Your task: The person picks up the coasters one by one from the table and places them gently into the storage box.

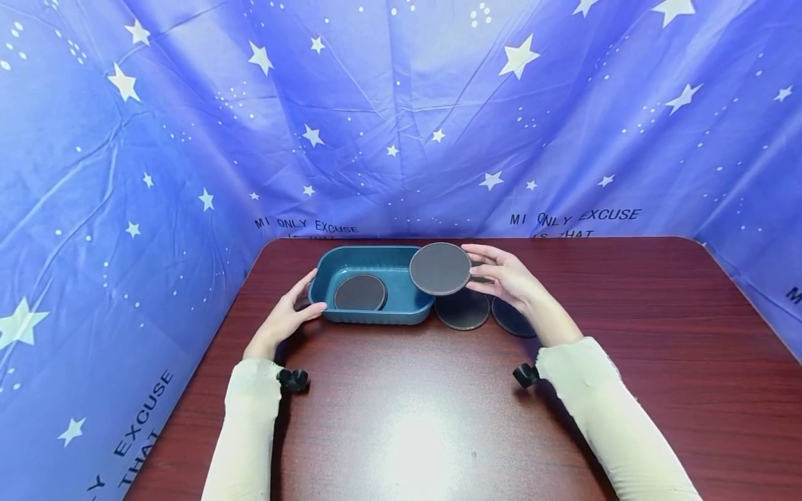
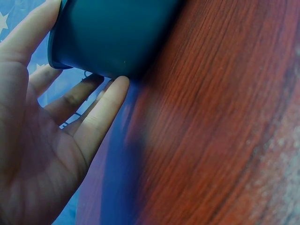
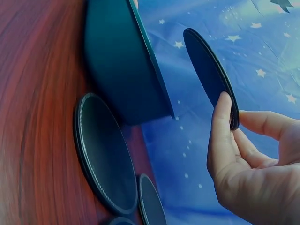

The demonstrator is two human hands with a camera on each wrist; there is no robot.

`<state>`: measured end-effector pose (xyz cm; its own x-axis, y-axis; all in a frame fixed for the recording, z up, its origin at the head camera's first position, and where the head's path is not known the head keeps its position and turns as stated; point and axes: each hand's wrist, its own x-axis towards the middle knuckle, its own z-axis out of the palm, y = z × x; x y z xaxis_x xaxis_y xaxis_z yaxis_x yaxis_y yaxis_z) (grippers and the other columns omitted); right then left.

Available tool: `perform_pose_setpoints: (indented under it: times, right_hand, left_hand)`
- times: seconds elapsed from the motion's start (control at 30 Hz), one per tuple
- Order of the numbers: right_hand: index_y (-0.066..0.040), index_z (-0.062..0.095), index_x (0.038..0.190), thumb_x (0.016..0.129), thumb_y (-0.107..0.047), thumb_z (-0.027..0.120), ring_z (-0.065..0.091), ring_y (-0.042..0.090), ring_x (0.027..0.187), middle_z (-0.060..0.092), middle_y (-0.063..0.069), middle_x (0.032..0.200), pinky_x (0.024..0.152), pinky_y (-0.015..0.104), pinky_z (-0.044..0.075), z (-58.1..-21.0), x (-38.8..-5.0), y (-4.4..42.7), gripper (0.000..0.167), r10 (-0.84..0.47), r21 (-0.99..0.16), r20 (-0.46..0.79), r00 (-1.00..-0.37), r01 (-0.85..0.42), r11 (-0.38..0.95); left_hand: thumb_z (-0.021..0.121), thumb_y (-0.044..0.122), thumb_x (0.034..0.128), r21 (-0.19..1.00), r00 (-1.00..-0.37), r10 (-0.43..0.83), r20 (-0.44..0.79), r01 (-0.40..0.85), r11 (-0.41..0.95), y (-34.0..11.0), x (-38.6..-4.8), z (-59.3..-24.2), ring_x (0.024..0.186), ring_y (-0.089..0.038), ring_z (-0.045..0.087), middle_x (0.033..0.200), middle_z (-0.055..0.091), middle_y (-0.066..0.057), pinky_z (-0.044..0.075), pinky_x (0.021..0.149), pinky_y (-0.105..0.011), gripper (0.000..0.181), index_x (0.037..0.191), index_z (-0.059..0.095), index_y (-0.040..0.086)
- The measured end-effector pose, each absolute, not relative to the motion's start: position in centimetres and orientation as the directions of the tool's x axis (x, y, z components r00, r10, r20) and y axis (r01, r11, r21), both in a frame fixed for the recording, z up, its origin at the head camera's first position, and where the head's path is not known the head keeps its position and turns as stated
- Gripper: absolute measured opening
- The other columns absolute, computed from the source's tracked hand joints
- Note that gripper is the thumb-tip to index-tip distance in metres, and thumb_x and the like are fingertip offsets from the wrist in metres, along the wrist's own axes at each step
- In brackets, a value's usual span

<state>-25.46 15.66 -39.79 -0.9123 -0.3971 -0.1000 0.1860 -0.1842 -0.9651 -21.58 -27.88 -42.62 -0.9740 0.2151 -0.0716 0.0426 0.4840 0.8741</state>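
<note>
A round dark coaster (image 1: 440, 269) with a stitched edge is pinched at its right edge by my right hand (image 1: 506, 278). It is raised over the right end of a teal rectangular container (image 1: 376, 318). My left hand (image 1: 285, 321) touches the container's left end, thumb near the front corner and fingers along the end wall. In the left wrist view its fingers (image 2: 101, 110) look fairly straight. Inside the container lies another dark coaster (image 1: 360, 292); whether more lie beneath it, I cannot tell.
Right of the container, a coaster (image 1: 462, 311) lies flat on the wooden table (image 1: 388, 390). A second coaster (image 1: 512, 319) lies partly under the right hand, and another coaster (image 3: 152, 201) shows in the right wrist view. A blue star-patterned curtain (image 1: 401, 139) surrounds the table.
</note>
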Motion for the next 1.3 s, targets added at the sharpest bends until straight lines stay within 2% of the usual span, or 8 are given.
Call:
perform_pose_setpoints:
  times: [0.17, 0.5, 0.8, 1.1, 1.3]
  right_hand:
    - [0.002, 0.033, 0.152, 0.097, 0.006, 0.052, 0.067, 0.007, 0.094, 0.057, -0.002, 0.124, 0.084, 0.028, 0.060, -39.8, -25.8, 13.7, 0.058, -0.410, -0.970, -0.113, -0.905, 0.191, -0.153]
    - [-0.001, 0.037, 0.151, 0.098, 0.008, 0.049, 0.065, 0.006, 0.094, 0.045, 0.017, 0.146, 0.084, 0.028, 0.060, -39.9, -26.3, 9.0, 0.056, -0.412, -0.959, -0.146, -0.900, 0.230, -0.163]
    - [-0.002, 0.043, 0.148, 0.096, 0.011, 0.050, 0.062, 0.011, 0.098, 0.045, 0.017, 0.144, 0.095, 0.040, 0.056, -40.1, -26.9, 4.3, 0.054, -0.393, -0.952, -0.176, -0.902, 0.258, -0.166]
    - [-0.006, 0.048, 0.145, 0.094, 0.010, 0.054, 0.064, 0.018, 0.099, 0.047, 0.018, 0.146, 0.087, 0.035, 0.060, -40.6, -27.4, 0.9, 0.054, -0.374, -0.958, -0.232, -0.898, 0.277, -0.069]
    - [-0.005, 0.050, 0.143, 0.094, 0.011, 0.055, 0.067, 0.024, 0.102, 0.050, 0.018, 0.141, 0.089, 0.038, 0.059, -41.2, -27.8, -0.6, 0.052, -0.372, -0.952, -0.285, -0.883, 0.306, 0.004]
  left_hand:
    - [0.068, 0.020, 0.0956, 0.880, -0.974, 0.218, -0.068, 0.045, 0.473, -27.9, -21.5, -42.7, 0.140, -0.043, 0.041, 0.151, 0.041, -0.027, 0.033, 0.116, -0.056, 0.081, 0.161, 0.020, 0.018]
    - [0.068, 0.021, 0.0955, 0.871, -0.975, 0.216, -0.058, 0.056, 0.488, -28.0, -21.6, -42.8, 0.138, -0.043, 0.042, 0.150, 0.043, -0.026, 0.029, 0.118, -0.058, 0.081, 0.161, 0.020, 0.018]
    - [0.067, 0.021, 0.0958, 0.873, -0.975, 0.216, -0.061, 0.053, 0.485, -27.9, -21.5, -42.8, 0.139, -0.043, 0.041, 0.151, 0.042, -0.026, 0.027, 0.119, -0.059, 0.080, 0.161, 0.020, 0.020]
    - [0.066, 0.021, 0.0963, 0.867, -0.976, 0.209, -0.067, 0.047, 0.497, -27.9, -21.6, -42.9, 0.140, -0.043, 0.040, 0.152, 0.041, -0.025, 0.027, 0.119, -0.060, 0.080, 0.161, 0.019, 0.019]
    - [0.066, 0.022, 0.0968, 0.865, -0.978, 0.202, -0.049, 0.059, 0.498, -28.8, -22.7, -44.9, 0.142, -0.041, 0.038, 0.154, 0.039, -0.023, 0.024, 0.120, -0.061, 0.079, 0.161, 0.019, 0.026]
